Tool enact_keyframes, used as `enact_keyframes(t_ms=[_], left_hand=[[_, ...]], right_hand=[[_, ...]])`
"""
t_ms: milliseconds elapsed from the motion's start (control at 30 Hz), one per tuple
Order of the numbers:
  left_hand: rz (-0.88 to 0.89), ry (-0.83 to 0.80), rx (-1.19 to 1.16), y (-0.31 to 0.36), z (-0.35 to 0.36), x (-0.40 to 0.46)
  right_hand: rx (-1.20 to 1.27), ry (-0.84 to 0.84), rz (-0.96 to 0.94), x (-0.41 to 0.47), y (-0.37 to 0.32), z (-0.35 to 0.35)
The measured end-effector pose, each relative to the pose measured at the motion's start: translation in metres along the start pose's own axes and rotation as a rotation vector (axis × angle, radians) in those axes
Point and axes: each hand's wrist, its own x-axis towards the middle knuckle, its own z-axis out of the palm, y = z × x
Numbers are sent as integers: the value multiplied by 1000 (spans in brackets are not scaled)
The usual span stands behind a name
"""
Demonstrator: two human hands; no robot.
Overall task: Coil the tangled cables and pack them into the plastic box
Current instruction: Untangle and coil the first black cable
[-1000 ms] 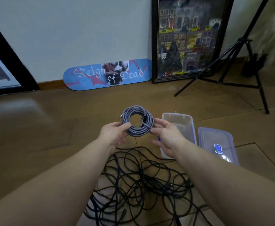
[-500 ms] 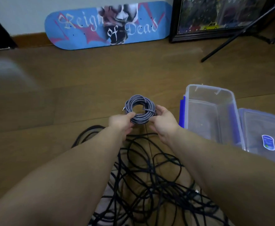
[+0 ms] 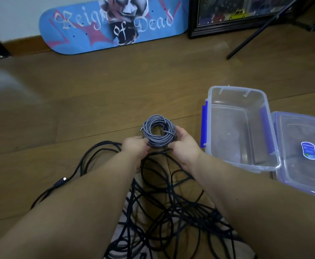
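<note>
Grey braided coil (image 3: 159, 133) between two hands, left hand (image 3: 134, 148), right hand (image 3: 185, 144).

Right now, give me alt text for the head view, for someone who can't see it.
Both hands, left and right, hold a grey coil above tangled black cables on a wood floor. An empty clear box sits to the right, its lid beside it.

box (image 3: 207, 126) right of coil (image 3: 159, 133), lid (image 3: 302, 154) beyond
</note>
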Motion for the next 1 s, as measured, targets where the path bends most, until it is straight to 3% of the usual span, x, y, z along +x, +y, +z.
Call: enact_keyframes(t_ms=[133, 367, 533, 767, 1000], left_hand=[[127, -10, 64, -6, -11, -20], [281, -220, 340, -13, -43, -101], [311, -259, 374, -24, -58, -153], [358, -302, 697, -78, -54, -176], [487, -383, 841, -103, -46, -178]], right_hand=[[-35, -6, -52, -20, -4, -6], [-103, -45, -100, -99, -23, -45], [-156, -80, -54, -158, -26, -89], [-246, -72, 56, -202, 30, -125], [-467, -37, 174, -195, 72, -143]])
